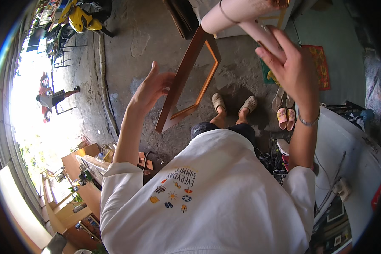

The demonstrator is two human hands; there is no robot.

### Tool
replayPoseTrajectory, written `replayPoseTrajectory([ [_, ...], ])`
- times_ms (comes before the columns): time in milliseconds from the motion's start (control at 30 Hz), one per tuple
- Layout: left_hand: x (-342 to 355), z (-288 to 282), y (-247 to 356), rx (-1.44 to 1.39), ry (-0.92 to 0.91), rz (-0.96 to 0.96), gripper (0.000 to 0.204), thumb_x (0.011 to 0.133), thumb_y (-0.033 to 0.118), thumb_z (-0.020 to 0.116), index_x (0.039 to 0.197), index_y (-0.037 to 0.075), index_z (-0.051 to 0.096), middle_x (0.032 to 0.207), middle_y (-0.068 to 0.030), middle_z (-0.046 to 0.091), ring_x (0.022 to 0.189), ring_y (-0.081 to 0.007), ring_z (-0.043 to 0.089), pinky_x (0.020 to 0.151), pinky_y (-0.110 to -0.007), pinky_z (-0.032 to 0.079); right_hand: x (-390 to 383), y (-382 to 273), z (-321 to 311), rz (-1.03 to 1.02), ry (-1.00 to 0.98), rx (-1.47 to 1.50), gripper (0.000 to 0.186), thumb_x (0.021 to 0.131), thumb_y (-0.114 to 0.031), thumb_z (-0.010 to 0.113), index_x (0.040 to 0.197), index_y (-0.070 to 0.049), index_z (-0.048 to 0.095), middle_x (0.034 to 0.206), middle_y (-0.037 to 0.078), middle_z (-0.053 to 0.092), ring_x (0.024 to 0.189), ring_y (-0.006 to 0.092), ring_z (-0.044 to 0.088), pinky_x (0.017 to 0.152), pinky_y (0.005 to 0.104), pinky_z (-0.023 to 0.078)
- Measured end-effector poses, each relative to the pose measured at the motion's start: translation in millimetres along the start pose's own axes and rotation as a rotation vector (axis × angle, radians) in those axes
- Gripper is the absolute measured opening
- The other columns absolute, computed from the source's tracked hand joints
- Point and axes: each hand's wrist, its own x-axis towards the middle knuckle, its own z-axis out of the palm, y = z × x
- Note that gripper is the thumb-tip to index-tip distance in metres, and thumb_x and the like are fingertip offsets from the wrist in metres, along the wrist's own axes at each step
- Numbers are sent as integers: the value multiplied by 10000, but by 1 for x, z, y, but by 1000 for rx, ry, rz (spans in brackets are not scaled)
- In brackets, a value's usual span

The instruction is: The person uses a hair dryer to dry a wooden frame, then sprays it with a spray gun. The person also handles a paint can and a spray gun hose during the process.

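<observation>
the right hand (294,72) is closed around the handle of the pale dryer (224,17). the left hand (151,88) is half open, thumb raised and well apart, fingers bent at the outer edge of the wooden frame (180,80); whether they grip it, i cannot tell. the frame slants over the floor (131,55) between the hands, one long side just right of the left fingers, its upper corner near the dryer's blunt end.
</observation>
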Motion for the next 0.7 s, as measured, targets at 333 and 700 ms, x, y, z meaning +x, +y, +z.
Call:
replayPoseTrajectory([
  [333,34,0,24,-263,8,57,854,970,710,246,1193,-40,587,1037,-117,667,949,-182,608,868,-313,459,-94,-46,32,-29,-122,153,414,789,-194,745,1137,-23,600,910,153,641,657,327,634,586,413,529],
  [700,25,-17,48,-303,-41,124,869,972,709,222,1193,-52,579,1059,-135,650,992,-204,596,910,-360,450,-202,-21,102,232,-175,662,495,877,-254,693,1262,11,530,1186,135,593,1046,271,612,904,387,487],
])
